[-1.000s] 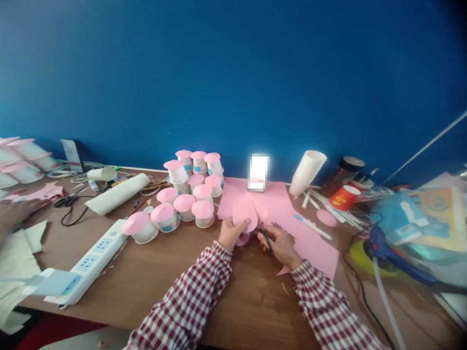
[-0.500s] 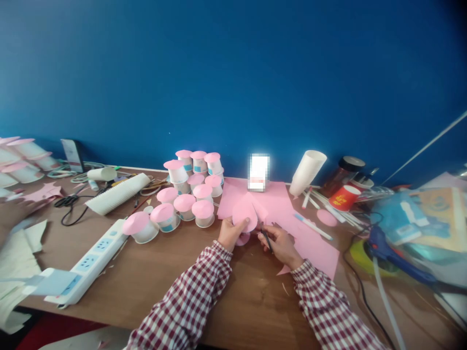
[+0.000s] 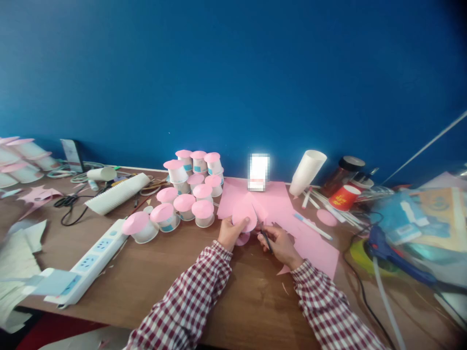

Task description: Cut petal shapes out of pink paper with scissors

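Observation:
Between thumb and fingers, my left hand pinches a rounded piece of pink paper. My right hand is closed round dark-handled scissors, whose blades lie at the right edge of that piece and are hard to make out. Beneath and behind both hands lie larger pink paper sheets on the brown table. To the left of my left hand stand several white paper cups with pink paper tops, some of them stacked.
A white power strip and a stack of white cups lie to the left. On the right are another leaning cup stack, a marker, a red cup and a blue glue gun. A bright phone stands behind.
At the far left, another person's blurred hand has gone from view, and the pink scrap there has shifted. My hands, the paper and the scissors look almost unmoved.

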`<state>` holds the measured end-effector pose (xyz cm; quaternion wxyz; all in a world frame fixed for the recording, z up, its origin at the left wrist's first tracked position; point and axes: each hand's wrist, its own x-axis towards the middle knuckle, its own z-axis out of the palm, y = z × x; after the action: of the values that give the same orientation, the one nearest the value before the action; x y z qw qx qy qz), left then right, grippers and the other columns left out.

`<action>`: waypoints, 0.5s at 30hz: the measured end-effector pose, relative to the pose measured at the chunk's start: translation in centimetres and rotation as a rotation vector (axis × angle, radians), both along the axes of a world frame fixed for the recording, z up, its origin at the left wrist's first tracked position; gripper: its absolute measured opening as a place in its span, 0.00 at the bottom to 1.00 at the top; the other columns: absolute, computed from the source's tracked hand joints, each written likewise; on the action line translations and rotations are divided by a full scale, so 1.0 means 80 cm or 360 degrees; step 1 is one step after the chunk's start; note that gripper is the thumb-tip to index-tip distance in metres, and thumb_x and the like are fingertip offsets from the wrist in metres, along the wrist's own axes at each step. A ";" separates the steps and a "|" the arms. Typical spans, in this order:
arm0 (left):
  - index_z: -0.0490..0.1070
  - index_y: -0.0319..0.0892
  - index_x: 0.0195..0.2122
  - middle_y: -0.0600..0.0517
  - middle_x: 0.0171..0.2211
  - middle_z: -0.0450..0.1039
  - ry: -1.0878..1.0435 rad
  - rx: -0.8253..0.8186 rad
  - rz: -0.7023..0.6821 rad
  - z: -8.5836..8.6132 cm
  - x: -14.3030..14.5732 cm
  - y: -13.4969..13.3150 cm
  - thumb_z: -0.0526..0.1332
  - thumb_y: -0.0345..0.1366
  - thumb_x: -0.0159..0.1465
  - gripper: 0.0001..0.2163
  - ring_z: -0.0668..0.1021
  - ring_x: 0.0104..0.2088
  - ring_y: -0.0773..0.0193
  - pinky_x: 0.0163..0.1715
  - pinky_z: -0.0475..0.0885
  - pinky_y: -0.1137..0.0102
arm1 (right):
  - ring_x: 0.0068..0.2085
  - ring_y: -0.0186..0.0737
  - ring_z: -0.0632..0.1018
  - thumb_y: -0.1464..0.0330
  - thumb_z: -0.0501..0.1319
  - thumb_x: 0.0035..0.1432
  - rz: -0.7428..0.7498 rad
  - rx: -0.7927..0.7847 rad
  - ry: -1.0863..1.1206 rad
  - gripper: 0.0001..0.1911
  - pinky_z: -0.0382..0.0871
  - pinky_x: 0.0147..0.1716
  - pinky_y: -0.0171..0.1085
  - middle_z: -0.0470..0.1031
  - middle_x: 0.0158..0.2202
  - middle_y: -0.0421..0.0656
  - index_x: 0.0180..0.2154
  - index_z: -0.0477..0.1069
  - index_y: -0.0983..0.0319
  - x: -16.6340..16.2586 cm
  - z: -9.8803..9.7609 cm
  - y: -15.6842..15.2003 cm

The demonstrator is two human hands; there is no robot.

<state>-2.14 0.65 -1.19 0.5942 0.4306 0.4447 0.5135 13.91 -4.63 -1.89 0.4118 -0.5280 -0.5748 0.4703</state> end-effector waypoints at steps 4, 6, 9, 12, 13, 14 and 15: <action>0.76 0.31 0.30 0.44 0.26 0.77 -0.0021 0.0008 -0.0022 0.000 0.000 0.000 0.69 0.42 0.47 0.16 0.76 0.26 0.62 0.27 0.71 0.71 | 0.20 0.32 0.71 0.59 0.60 0.55 0.0003 -0.0002 0.0004 0.14 0.65 0.19 0.30 0.67 0.20 0.37 0.35 0.71 0.64 0.000 0.001 0.000; 0.76 0.31 0.30 0.43 0.27 0.77 -0.0032 0.0016 -0.0039 0.000 0.000 0.000 0.68 0.41 0.48 0.16 0.77 0.27 0.61 0.28 0.71 0.70 | 0.21 0.32 0.72 0.60 0.60 0.55 0.0002 -0.0002 0.0001 0.13 0.66 0.20 0.30 0.68 0.20 0.37 0.35 0.71 0.64 0.000 0.001 0.000; 0.76 0.31 0.29 0.44 0.26 0.77 -0.0022 0.0000 -0.0022 -0.001 0.000 0.000 0.69 0.41 0.47 0.16 0.76 0.26 0.62 0.27 0.71 0.71 | 0.21 0.32 0.72 0.61 0.60 0.55 0.0002 -0.0004 0.0018 0.12 0.66 0.20 0.31 0.69 0.20 0.38 0.35 0.71 0.64 0.000 0.002 -0.001; 0.76 0.31 0.29 0.44 0.25 0.77 -0.0019 -0.0009 -0.0016 -0.001 0.000 0.000 0.69 0.41 0.47 0.16 0.76 0.26 0.62 0.26 0.70 0.71 | 0.21 0.32 0.72 0.60 0.60 0.55 0.0007 -0.0006 0.0018 0.12 0.66 0.19 0.30 0.69 0.20 0.38 0.34 0.71 0.63 0.000 0.004 -0.001; 0.76 0.31 0.29 0.44 0.25 0.77 -0.0022 -0.0005 -0.0019 -0.001 0.000 0.000 0.69 0.41 0.47 0.16 0.76 0.26 0.62 0.26 0.70 0.72 | 0.21 0.32 0.72 0.60 0.60 0.55 0.0008 -0.0005 0.0012 0.12 0.66 0.19 0.30 0.69 0.20 0.38 0.34 0.71 0.63 0.000 0.005 -0.001; 0.76 0.31 0.29 0.44 0.26 0.77 -0.0022 -0.0001 -0.0022 -0.001 0.000 0.000 0.69 0.41 0.47 0.16 0.76 0.26 0.63 0.26 0.70 0.72 | 0.21 0.33 0.72 0.60 0.60 0.55 0.0006 -0.0003 0.0003 0.12 0.65 0.19 0.30 0.69 0.20 0.38 0.34 0.70 0.63 0.000 0.006 -0.001; 0.76 0.31 0.29 0.44 0.26 0.77 -0.0018 0.0002 -0.0025 -0.001 0.000 0.000 0.69 0.41 0.47 0.16 0.76 0.26 0.63 0.26 0.70 0.72 | 0.21 0.33 0.72 0.60 0.60 0.55 0.0005 -0.0003 -0.0005 0.13 0.65 0.19 0.30 0.69 0.20 0.38 0.34 0.70 0.64 0.000 0.006 -0.001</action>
<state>-2.17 0.64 -1.27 0.6004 0.4314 0.4377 0.5116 13.89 -4.70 -1.41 0.4096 -0.5283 -0.5758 0.4707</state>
